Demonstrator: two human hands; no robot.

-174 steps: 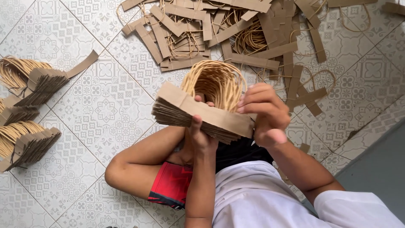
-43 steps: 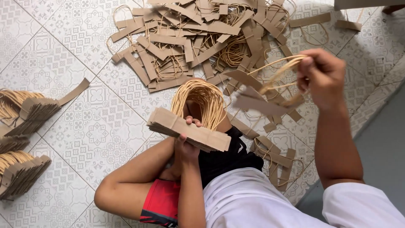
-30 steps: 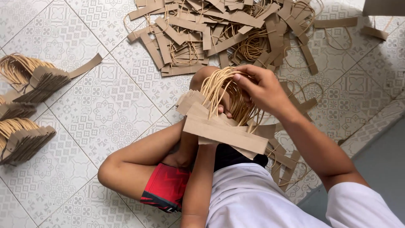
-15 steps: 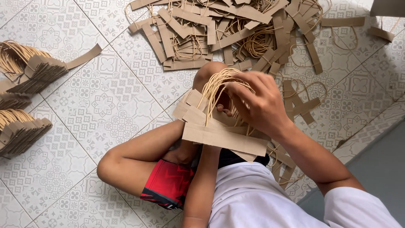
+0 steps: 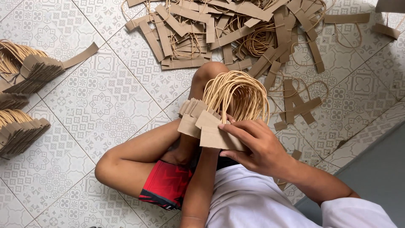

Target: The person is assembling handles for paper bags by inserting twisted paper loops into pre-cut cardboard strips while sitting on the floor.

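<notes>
Patterned floor tiles (image 5: pixel 105 101) fill the frame; loose brown card strips with cord loops (image 5: pixel 236 33) lie heaped at top centre, and finished bundles (image 5: pixel 25 131) sit at the left edge. The stack of card handle strips (image 5: pixel 206 126), cord loops standing upward, is at frame centre. The right hand (image 5: pixel 257 147) is closed over its near face, fingers pressing the top strip flat. The left hand (image 5: pixel 190 158) is mostly hidden beneath the stack; its grip cannot be told. Judgement: the step is squaring a new strip onto the stack. Edges should be flush and loops nested before pressure is released, or the stack may fan out.
</notes>
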